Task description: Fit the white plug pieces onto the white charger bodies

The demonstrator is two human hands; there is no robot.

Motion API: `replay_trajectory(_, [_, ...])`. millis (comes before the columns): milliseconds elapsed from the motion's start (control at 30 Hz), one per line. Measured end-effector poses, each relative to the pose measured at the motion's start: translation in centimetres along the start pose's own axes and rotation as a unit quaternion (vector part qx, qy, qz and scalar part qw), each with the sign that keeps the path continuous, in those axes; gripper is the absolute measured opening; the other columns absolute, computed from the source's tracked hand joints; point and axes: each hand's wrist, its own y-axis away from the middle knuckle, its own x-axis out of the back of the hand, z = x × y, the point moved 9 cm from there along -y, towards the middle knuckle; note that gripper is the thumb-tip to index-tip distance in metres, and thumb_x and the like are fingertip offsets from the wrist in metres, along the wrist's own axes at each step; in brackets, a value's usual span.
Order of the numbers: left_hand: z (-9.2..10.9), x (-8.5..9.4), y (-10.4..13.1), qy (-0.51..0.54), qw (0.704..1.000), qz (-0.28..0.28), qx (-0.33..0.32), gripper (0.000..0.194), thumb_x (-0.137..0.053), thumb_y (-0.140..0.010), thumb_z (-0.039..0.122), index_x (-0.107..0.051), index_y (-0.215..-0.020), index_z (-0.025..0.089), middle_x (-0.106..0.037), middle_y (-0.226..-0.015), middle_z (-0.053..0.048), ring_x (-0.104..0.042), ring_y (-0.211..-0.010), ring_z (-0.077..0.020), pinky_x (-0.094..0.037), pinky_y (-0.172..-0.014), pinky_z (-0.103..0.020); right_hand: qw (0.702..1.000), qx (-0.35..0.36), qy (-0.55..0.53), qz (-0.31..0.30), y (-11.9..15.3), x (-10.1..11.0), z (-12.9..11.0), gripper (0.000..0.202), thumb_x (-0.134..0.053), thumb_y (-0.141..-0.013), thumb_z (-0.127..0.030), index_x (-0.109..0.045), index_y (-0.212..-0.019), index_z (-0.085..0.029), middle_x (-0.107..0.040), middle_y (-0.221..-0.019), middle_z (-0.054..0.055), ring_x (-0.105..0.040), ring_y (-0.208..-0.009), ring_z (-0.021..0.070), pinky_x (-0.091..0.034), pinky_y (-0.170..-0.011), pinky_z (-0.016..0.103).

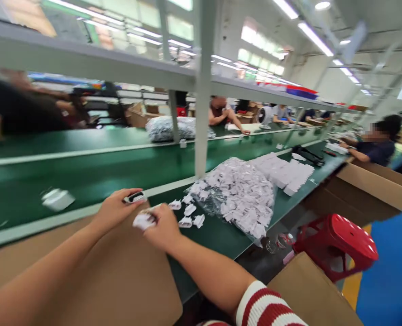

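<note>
My left hand point(117, 207) is closed on a small white plastic housing point(135, 197) whose dark opening shows, above a sheet of brown cardboard point(126, 267). Just to its right, my right hand point(163, 228) grips another white plastic part point(144, 220), blurred and partly covered by the fingers. Several loose white plastic parts point(189, 209) lie on the green bench right beyond that hand. Past them, a clear plastic bag point(243, 194) lies open, heaped with many more of the same white pieces.
A green conveyor belt point(95, 163) runs behind the bench, carrying a white part point(57, 199). A white upright post point(201, 99) stands ahead. White boxy pieces point(284, 171) lie in rows at the right. A red stool point(340, 244) stands on the floor. Other people sit along the line.
</note>
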Motion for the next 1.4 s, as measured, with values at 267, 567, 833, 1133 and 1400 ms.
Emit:
replay_trajectory(267, [-2.0,-0.5,12.4,0.183,0.981,-0.021,0.055,0.066,-0.072,-0.078,0.069,-0.073,-0.128,0.026,-0.071,-0.131,-0.009,-0.069,-0.111,-0.0306,-0.057,-0.097,-0.041,0.97,-0.107,-0.215,-0.046,-1.0,-1.6,1.9,0.033,-0.064,-0.083,-0.038,-0.072,-0.11,-0.019,-0.078,-0.107,0.007,-0.072,-0.096,0.022,-0.058,-0.083,0.033])
replay_trajectory(567, [-1.4,-2.1,12.6,0.257,0.965,-0.058,-0.015,0.06,-0.074,-0.076,0.071,-0.074,-0.112,0.022,-0.072,-0.107,-0.009,-0.067,-0.101,-0.0308,-0.057,-0.091,-0.042,0.982,-0.001,-0.157,-0.101,0.7,-2.3,-1.4,0.026,-0.071,-0.082,-0.037,-0.075,-0.102,-0.022,-0.073,-0.106,0.005,-0.07,-0.097,0.0192,-0.058,-0.088,0.032])
replay_trajectory(833, [-2.7,-2.1,12.6,0.281,0.957,-0.06,0.03,0.063,-0.082,-0.068,0.066,-0.069,-0.109,0.02,-0.072,-0.104,-0.007,-0.067,-0.089,-0.0265,-0.057,-0.082,-0.04,0.971,-0.099,-0.174,-0.129,0.8,-2.7,-0.2,0.032,-0.076,-0.076,-0.043,-0.072,-0.1,-0.022,-0.076,-0.098,0.004,-0.071,-0.086,0.0185,-0.058,-0.079,0.03])
replay_trajectory(1133, [-2.6,-0.6,13.1,0.228,0.973,0.015,0.002,0.103,-0.09,-0.057,0.063,-0.054,-0.143,0.02,-0.054,-0.147,-0.015,-0.054,-0.13,-0.0365,-0.05,-0.111,-0.049,0.968,-0.11,-0.177,-0.141,1.0,-2.5,-0.4,0.035,-0.079,-0.072,-0.042,-0.073,-0.099,-0.021,-0.077,-0.098,0.004,-0.072,-0.086,0.0199,-0.059,-0.077,0.032])
replay_trajectory(1400, [-0.5,-1.9,13.0,0.317,0.943,-0.085,-0.056,0.059,-0.074,-0.08,0.048,-0.063,-0.131,0.021,-0.07,-0.122,-0.008,-0.067,-0.109,-0.0268,-0.054,-0.1,-0.039,0.992,0.064,-0.067,-0.089,0.5,-0.5,-3.3,0.022,-0.07,-0.087,-0.036,-0.078,-0.103,-0.023,-0.067,-0.1,0.006,-0.065,-0.099,0.0203,-0.057,-0.087,0.033])
